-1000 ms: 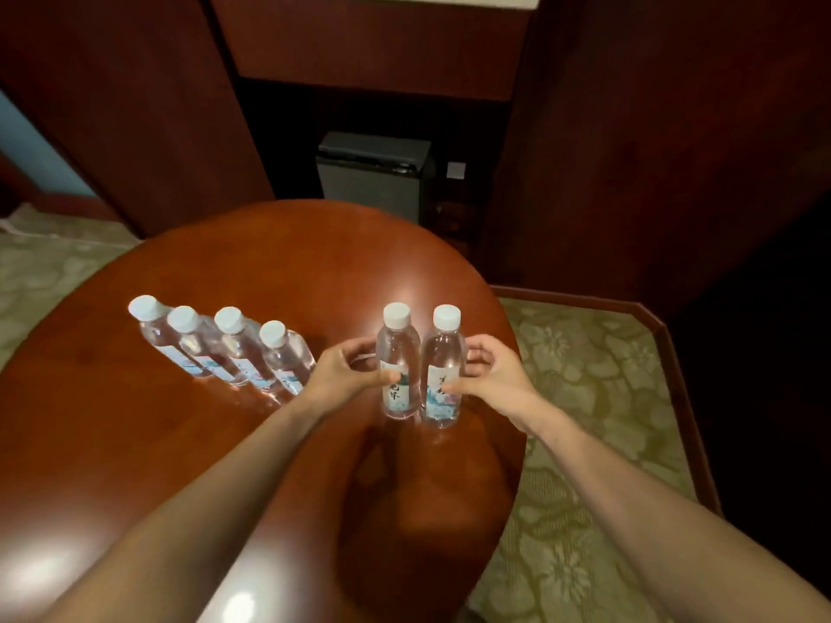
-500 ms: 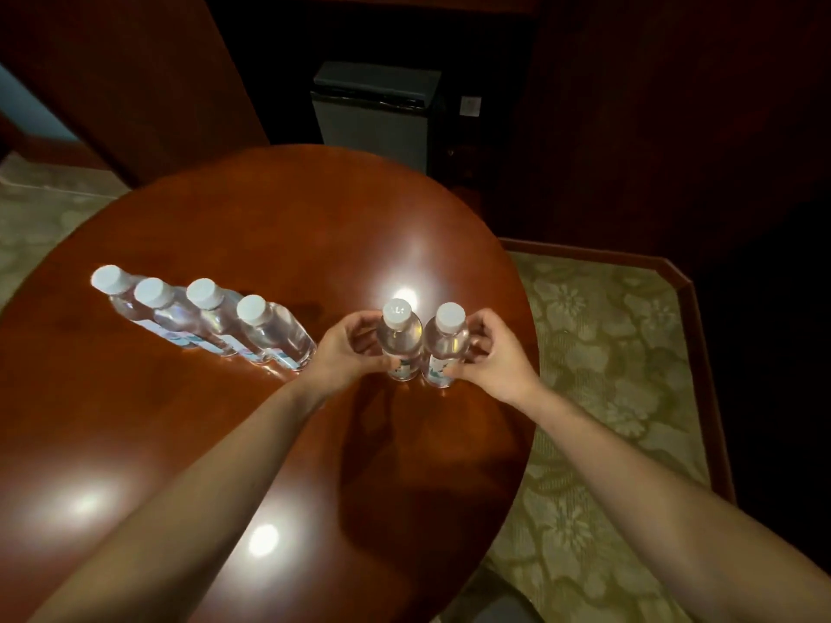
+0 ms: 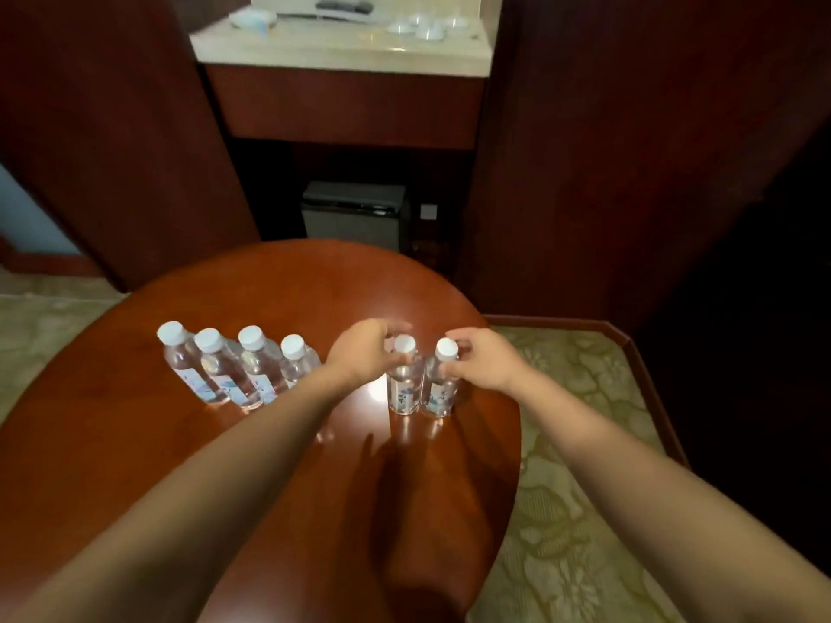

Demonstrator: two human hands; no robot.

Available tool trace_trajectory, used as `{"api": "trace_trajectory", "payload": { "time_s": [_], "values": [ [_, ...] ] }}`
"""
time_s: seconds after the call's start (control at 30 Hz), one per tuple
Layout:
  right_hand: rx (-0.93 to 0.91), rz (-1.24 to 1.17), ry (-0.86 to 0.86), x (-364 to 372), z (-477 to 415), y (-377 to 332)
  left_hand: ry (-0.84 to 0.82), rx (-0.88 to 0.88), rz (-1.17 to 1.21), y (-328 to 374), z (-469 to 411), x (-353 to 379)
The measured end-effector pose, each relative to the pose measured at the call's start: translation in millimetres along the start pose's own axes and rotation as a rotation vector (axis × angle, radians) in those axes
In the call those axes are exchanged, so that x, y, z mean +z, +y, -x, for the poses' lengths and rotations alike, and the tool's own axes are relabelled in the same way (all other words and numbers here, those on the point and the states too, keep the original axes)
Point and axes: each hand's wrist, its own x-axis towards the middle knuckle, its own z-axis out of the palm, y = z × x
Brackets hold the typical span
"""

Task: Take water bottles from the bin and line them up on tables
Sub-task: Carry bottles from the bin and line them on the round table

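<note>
Two clear water bottles with white caps stand upright side by side on the round wooden table, near its right edge. My left hand grips the neck of the left bottle. My right hand grips the neck of the right bottle. The two bottles touch each other. A row of several more bottles stands to the left, with a gap between it and the held pair. My left forearm covers part of the row's last bottle. No bin is in view.
Behind the table a small grey fridge sits in a dark niche under a stone counter with glasses on it. Dark wood panels stand left and right. Patterned carpet lies right of the table edge.
The view has tilted up, so the counter now shows. Both hands have slid up from the bottles' bodies to their necks. The two bottles stay together on the table.
</note>
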Motion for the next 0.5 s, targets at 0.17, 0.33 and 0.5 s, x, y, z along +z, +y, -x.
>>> {"api": "trace_trajectory", "payload": {
  "time_s": [0.17, 0.33, 0.5],
  "values": [
    [0.039, 0.093, 0.018, 2.5, -5.5, -4.5, -0.047, 0.042, -0.291, 1.1, -8.9, -5.4],
    [0.048, 0.23, -0.001, 0.2, -10.1, -3.7, -0.048, 0.128, -0.463, 3.6, -16.9, -2.4],
    [-0.005, 0.304, 0.004, 1.4, -15.5, -0.5, -0.057, 0.201, -0.612, -3.2, -27.8, 1.1]
  ]
}}
